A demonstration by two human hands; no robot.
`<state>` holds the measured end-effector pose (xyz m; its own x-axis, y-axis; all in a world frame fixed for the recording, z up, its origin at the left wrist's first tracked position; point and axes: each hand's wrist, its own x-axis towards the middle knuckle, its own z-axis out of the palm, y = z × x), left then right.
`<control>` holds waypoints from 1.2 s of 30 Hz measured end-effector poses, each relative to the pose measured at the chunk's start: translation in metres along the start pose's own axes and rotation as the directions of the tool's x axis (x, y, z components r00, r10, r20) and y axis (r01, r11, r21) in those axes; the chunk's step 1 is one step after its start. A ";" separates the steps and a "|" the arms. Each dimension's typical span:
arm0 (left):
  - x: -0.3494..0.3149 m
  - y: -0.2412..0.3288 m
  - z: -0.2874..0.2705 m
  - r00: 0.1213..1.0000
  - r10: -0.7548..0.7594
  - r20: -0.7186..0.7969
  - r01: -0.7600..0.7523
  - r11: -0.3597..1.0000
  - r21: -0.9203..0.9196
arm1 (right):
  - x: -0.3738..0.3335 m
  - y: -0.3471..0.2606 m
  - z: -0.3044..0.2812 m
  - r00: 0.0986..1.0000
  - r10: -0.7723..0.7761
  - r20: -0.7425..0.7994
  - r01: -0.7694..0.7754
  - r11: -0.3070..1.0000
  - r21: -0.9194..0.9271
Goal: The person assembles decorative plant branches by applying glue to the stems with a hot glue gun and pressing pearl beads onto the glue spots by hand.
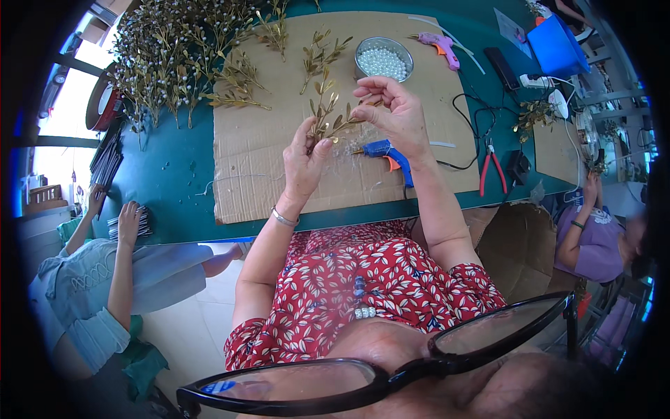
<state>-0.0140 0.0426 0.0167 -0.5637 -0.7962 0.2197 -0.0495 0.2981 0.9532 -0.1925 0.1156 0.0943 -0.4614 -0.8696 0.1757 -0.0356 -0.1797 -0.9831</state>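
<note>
Over a cardboard sheet point(255, 167), my left hand point(305, 159) pinches the lower part of an artificial leafy sprig point(323, 112) with gold-green leaves. My right hand point(398, 119) has its thumb and index finger closed near the tip of a side branch of the same sprig; its other fingers are curled loosely above. Whether a bead sits in that pinch is too small to tell. Just under the hands lies a blue glue gun point(380, 148) with an orange trigger. Beyond them stands a round metal bowl point(357, 63) of white pearl beads point(386, 63).
Loose sprigs point(317, 56) lie on the cardboard, beside a large beaded pile point(167, 56) at far left. At right are a pink glue gun point(447, 50), red-handled pliers point(492, 171), cables point(478, 126) and a blue bin point(558, 45). Other people work at left and right.
</note>
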 end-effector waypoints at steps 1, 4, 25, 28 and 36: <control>0.001 0.001 0.000 1.000 0.002 -0.012 -0.002 1.000 0.006 | 0.003 0.002 0.001 0.997 -0.062 0.043 0.064 0.997 -0.048; 0.001 0.002 0.003 0.998 -0.064 0.014 0.065 0.946 -0.319 | 0.006 0.002 0.000 0.991 -0.080 0.111 0.092 0.990 -0.105; -0.028 0.005 -0.038 0.989 -0.131 0.069 0.147 0.914 -0.379 | -0.011 -0.016 -0.005 0.961 -0.010 0.275 0.034 0.996 -0.084; -0.026 0.002 -0.053 0.992 -0.118 0.047 0.126 0.875 -0.467 | -0.042 -0.010 -0.042 0.986 0.150 0.068 -0.128 0.957 -0.260; -0.018 0.002 -0.065 0.983 -0.182 0.019 0.173 0.896 -0.409 | -0.134 0.063 -0.119 0.874 0.447 -0.190 -0.485 0.780 -0.395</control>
<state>0.0502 0.0235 0.0284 -0.5605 -0.8272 0.0389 0.1949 -0.0862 0.9770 -0.2388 0.2753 0.0026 -0.5876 -0.7532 -0.2958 -0.1542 0.4630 -0.8728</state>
